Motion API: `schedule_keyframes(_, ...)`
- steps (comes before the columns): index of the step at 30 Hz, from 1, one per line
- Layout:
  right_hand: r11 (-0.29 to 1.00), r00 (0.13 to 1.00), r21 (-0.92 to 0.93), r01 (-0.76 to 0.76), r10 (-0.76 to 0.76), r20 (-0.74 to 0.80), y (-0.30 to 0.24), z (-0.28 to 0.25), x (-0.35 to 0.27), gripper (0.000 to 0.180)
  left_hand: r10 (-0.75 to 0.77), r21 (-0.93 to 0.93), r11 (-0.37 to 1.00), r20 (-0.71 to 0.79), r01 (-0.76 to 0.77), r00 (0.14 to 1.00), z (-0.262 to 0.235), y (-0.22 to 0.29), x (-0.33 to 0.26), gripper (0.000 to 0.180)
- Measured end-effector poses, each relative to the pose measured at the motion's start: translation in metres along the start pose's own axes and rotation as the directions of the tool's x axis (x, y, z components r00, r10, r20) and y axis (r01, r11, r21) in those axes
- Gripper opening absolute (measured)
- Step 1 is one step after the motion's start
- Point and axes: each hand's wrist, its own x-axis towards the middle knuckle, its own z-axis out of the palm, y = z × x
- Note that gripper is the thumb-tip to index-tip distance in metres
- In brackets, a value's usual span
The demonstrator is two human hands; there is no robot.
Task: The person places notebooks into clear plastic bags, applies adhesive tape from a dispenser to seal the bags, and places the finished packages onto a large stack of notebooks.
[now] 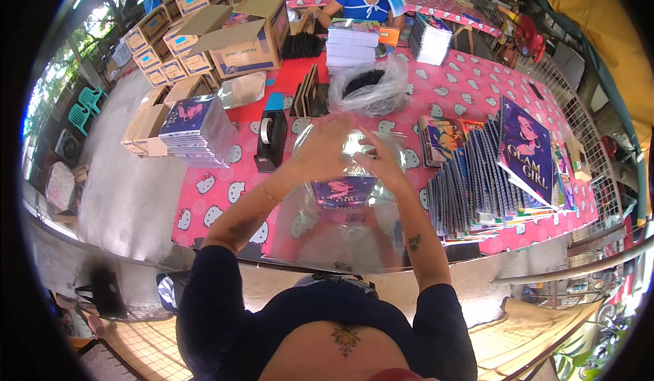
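A purple-covered notebook (343, 193) lies before me on the table, with clear plastic film (327, 234) around it and toward the front edge. Over the notebook's far part, my left hand (322, 150) is smeared by motion, so its grip does not show. Close beside it, my right hand (383, 161) curves over the plastic with fingers and thumb apart. A black tape dispenser (272, 139) stands just left of my hands. To the right, spiral notebooks (477, 176) lie in a fanned stack, a purple one (526, 153) on top.
Plastic-wrapped notebooks (194, 129) are stacked at the left edge, near cardboard boxes (248, 43). A clear plastic bag (371, 84) with dark contents sits beyond my hands. Behind tall notebook stacks (351, 47), another person (357, 3) in blue sits. Wire mesh (579, 101) borders the right side.
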Motion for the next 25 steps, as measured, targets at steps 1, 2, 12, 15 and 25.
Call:
schedule_keyframes(1, 1.000, 1.000, 0.028, -0.003, 0.003, 0.005, -0.003, 0.002, -0.001, 0.074, 0.091, 0.139, 0.986, 0.044, -0.097, 0.995, 0.006, 0.016, -0.020, 0.065)
schedule_keyframes(2, 0.980, 0.982, -0.126, 0.151, -0.164, -0.097, -0.006, 0.004, -0.002, 0.069, 0.104, 0.185, 0.974, 0.128, -0.127, 0.986, 0.007, 0.016, -0.018, 0.069)
schedule_keyframes(12, 0.194, 0.891, 0.869, -0.454, 0.101, 0.443, 0.091, 0.117, -0.100, 0.070, -0.302, -0.280, 0.892, 0.216, 0.355, 0.928, -0.004, 0.014, -0.006, 0.066)
schedule_keyframes(15, 0.109, 0.991, 0.994, -0.005, 0.130, -0.009, 0.092, 0.094, -0.081, 0.071, -0.517, -0.654, 0.535, 0.247, 0.534, 0.820, -0.023, 0.007, -0.070, 0.080)
schedule_keyframes(25, 1.000, 0.989, 0.009, -0.002, 0.000, 0.150, 0.045, 0.012, -0.055, 0.067, -0.380, -0.689, 0.473, 0.403, 0.549, 0.833, 0.017, -0.043, -0.126, 0.099)
